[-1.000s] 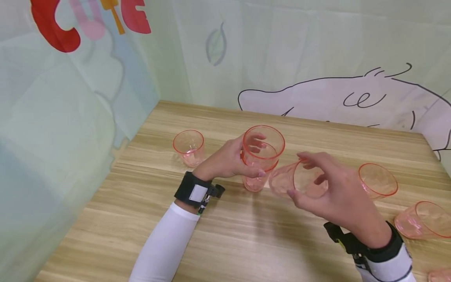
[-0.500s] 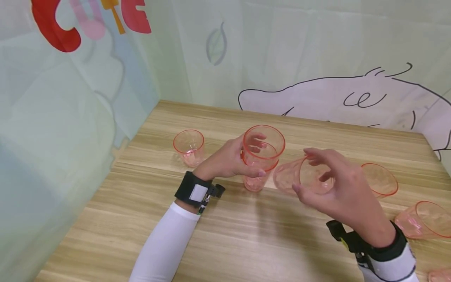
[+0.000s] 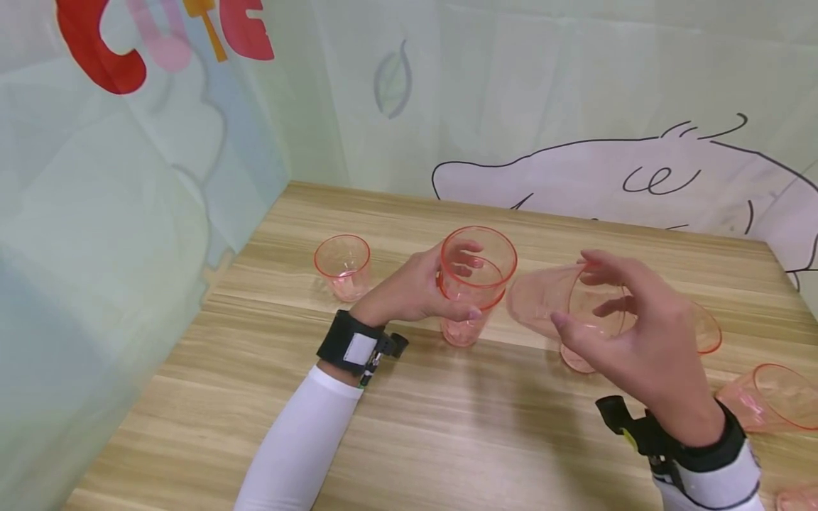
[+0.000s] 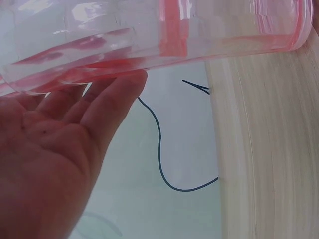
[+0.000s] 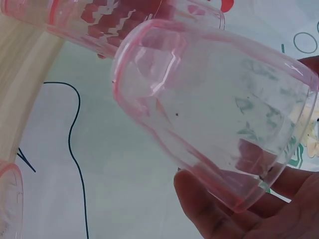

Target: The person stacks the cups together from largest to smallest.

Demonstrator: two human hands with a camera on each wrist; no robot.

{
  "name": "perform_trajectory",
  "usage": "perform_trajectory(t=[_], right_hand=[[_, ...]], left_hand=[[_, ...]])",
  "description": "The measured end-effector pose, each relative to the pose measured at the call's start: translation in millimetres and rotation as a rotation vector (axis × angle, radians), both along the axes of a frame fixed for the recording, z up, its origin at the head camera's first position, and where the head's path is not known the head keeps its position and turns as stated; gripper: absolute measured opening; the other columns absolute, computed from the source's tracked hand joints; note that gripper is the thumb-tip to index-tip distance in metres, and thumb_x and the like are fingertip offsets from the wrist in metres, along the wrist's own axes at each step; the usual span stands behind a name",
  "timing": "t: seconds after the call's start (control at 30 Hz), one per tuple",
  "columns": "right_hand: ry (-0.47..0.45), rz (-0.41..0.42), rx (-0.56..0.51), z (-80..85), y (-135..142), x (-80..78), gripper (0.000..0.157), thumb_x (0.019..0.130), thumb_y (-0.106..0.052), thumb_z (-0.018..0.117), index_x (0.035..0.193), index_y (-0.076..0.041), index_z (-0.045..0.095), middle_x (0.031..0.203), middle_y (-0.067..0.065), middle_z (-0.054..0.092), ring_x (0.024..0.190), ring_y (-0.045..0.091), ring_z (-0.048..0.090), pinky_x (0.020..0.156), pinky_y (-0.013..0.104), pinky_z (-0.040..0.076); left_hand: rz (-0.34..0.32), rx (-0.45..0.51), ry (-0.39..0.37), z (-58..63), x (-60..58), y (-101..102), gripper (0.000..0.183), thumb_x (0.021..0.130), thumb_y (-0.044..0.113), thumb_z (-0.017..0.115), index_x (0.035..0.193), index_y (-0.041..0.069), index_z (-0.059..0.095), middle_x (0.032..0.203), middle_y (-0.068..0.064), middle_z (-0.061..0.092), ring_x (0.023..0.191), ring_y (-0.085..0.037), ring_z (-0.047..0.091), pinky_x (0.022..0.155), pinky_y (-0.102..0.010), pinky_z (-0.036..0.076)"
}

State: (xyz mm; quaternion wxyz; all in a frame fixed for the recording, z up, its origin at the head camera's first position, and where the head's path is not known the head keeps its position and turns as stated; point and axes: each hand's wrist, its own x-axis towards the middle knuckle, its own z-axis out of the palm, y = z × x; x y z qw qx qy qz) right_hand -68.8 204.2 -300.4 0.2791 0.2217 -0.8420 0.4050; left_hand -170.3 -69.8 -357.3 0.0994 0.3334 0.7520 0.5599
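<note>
At the centre, we see the left hand [image 3: 418, 287] grip the upright stacked cups [image 3: 481, 285], probably for steadiness, while right of centre the right hand [image 3: 648, 341] holds one tilted cup [image 3: 542, 298] near its rim.

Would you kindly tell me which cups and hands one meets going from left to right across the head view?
A standing cup, the left hand, the stacked cups, the tilted cup, the right hand, a cup near the right edge.
</note>
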Motion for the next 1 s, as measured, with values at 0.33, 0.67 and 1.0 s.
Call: perform_trajectory(t=[0.33,0.67,1.0], right_hand=[[0.038,0.010,-0.117,3.7,1.8,1.0,0.069,0.063,0.006,0.083,0.129,0.001,0.065,0.118,0.005,0.068,0.099,0.013,0.064,0.070,0.011,0.051],[0.081,0.043,-0.249,5.2,0.3,1.2,0.063,0.066,0.008,0.077,0.127,0.010,0.063,0.119,0.014,0.068,0.098,0.016,0.065,0.071,0.013,0.053],[0.082,0.054,-0.281,7.6,-2.0,0.8,0.060,0.069,0.007,0.078,0.127,0.010,0.063,0.116,0.017,0.068,0.097,0.019,0.065,0.072,0.014,0.054]], left_hand=[[0.018,-0.001,0.013,0.5,1.6,-1.2,0.082,0.071,0.016,0.092,0.141,0.011,0.050,0.120,0.002,0.067,0.110,-0.012,0.063,0.096,-0.032,0.051],[0.004,0.006,0.016,-0.4,1.4,-0.9,0.080,0.071,0.014,0.092,0.139,0.010,0.049,0.123,0.000,0.066,0.113,-0.012,0.063,0.097,-0.031,0.051],[0.007,-0.004,0.020,-1.5,0.3,-1.3,0.082,0.071,0.015,0.092,0.140,0.009,0.048,0.124,-0.004,0.066,0.115,-0.020,0.063,0.097,-0.032,0.051]])
